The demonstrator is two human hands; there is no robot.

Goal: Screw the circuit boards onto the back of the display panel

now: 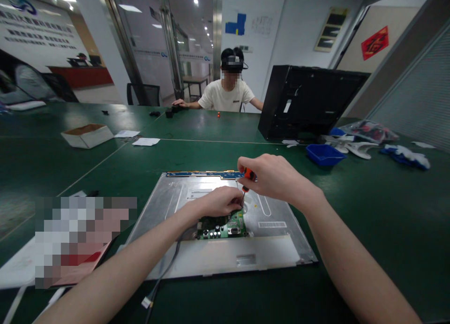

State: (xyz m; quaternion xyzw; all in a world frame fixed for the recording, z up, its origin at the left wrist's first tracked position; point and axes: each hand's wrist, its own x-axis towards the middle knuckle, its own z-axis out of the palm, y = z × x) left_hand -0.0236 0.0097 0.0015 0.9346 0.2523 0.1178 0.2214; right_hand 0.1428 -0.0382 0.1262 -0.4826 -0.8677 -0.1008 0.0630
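In the head view, my right hand grips the handle of an orange and black screwdriver, its shaft pointing down. My left hand is closed beside the shaft's lower end, fingertips pressed together; whatever they hold is hidden. Beneath that hand is a green circuit board, partly covered by it. The board sits on the back of a silver metal display panel, which lies flat on the table. A narrow blue circuit strip runs along the panel's far edge. Dark cables trail off its near left side.
Left of the panel lie blurred sheets. A white box and papers stand farther back. At right are a blue tray, gloves and a black monitor housing. Another person sits across the green table.
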